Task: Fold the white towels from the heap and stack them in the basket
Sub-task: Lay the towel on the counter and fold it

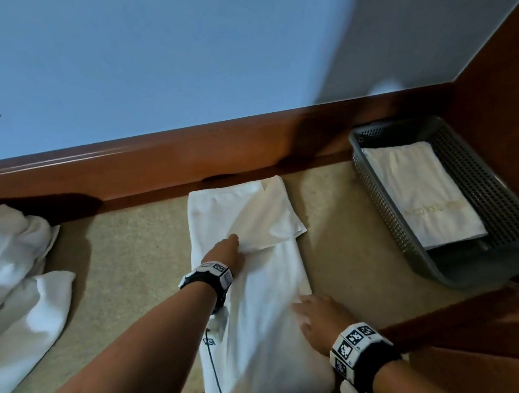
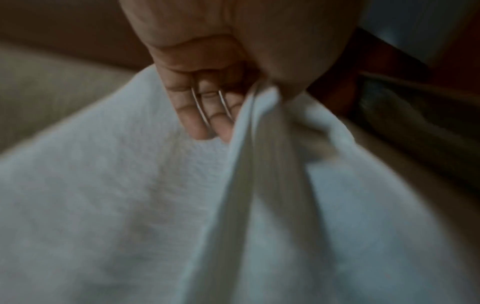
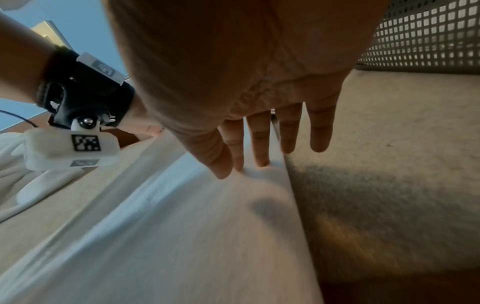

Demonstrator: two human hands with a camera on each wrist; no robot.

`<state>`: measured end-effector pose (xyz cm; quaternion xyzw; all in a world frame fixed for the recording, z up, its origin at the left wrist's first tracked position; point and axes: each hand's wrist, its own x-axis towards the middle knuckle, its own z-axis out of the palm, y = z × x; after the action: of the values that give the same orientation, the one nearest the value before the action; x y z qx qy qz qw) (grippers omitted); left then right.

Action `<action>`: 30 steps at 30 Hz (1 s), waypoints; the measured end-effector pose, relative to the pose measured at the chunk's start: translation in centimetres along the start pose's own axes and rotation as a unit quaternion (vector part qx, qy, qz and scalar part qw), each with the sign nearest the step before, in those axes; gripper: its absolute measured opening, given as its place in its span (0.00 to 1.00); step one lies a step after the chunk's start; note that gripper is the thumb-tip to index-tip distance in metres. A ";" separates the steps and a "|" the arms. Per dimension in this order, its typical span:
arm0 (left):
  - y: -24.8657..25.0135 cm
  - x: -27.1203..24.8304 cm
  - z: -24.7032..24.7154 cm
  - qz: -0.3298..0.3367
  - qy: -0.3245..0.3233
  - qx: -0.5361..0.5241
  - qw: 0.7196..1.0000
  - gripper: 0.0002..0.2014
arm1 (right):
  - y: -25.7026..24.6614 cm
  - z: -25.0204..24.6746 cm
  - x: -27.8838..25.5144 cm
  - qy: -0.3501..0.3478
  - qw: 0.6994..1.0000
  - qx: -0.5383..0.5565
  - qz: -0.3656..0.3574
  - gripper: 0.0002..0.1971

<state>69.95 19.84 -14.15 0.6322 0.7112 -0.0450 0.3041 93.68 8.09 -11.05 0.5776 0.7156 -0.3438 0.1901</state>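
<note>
left hand (image 2: 207, 86) pinches the folded towel (image 1: 258, 284); right hand (image 1: 315, 319) presses flat on it.

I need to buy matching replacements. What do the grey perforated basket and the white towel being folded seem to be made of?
The grey perforated basket looks like moulded plastic with a matte finish: its walls carry an even grid of small square holes. The white towel being folded looks like soft cotton terry, though blur leaves that open; its surface is fuzzy and it creases limply where the left hand pinches it.

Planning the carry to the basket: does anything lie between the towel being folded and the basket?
Nothing visible does. Only bare carpet lies between the towel and the basket, which holds a folded towel.
</note>
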 end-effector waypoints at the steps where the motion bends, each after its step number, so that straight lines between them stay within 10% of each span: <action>1: -0.2 0.9 -0.4 -0.024 0.023 -0.049 0.998 0.09 | 0.0 -0.6 0.3 0.000 1.000 -0.009 -0.002 0.26; 8: -4.4 2.0 -0.1 -0.252 0.036 -0.247 0.935 0.25 | -1.6 -3.3 3.6 -0.024 0.999 -0.009 0.020 0.32; 21: -5.8 6.6 -4.3 -0.238 0.099 -0.294 0.920 0.13 | -2.4 -3.3 6.7 0.006 0.999 -0.016 0.041 0.32; 30: -7.0 8.5 -5.3 -0.073 0.088 -0.224 0.968 0.19 | -1.0 -2.5 5.8 0.002 1.000 0.002 0.016 0.38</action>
<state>61.32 28.25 -16.26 0.4958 0.7714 0.1487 0.3701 91.56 13.83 -12.95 0.5900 0.7060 -0.3412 0.1925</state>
